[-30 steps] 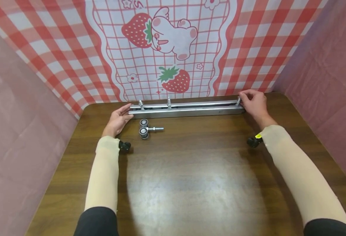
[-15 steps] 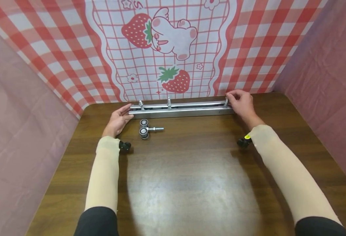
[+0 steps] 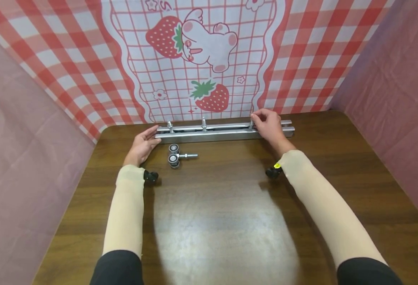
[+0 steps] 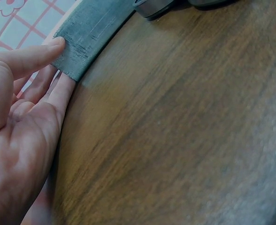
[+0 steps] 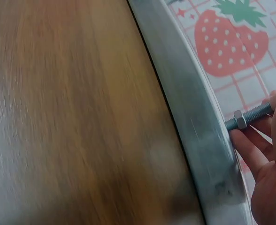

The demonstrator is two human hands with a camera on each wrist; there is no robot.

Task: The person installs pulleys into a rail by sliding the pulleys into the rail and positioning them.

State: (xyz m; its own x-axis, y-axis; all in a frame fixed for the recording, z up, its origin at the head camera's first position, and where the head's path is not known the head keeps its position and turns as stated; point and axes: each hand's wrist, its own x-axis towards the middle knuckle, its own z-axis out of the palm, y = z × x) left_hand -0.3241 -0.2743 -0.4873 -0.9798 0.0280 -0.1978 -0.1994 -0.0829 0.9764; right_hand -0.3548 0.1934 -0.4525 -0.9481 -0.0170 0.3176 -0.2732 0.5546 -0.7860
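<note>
A grey metal rail (image 3: pixel 212 137) with a slot along its top lies across the far side of the table. My left hand (image 3: pixel 143 146) holds its left end, the thumb on the front face in the left wrist view and fingers at the end. My right hand (image 3: pixel 270 124) pinches the threaded bolt (image 5: pixel 257 114) of a hanger roller whose wheels are hidden in the rail; a nut (image 5: pixel 240 120) sits on that bolt. Two more bolts stand up from the slot, a left bolt (image 3: pixel 170 126) and a middle bolt (image 3: pixel 204 123).
A loose hanger roller (image 3: pixel 174 155) with black-and-silver wheels lies on the wooden table (image 3: pixel 223 206) in front of the rail's left part, its bolt pointing right. Behind the rail hangs a checked strawberry cloth (image 3: pixel 209 47). Pink cloth (image 3: pixel 383 79) stands at both sides.
My right hand has slid the held bolt leftward along the rail, from near its right end toward the middle bolt, uncovering the right end. My left hand and the loose roller have stayed put.
</note>
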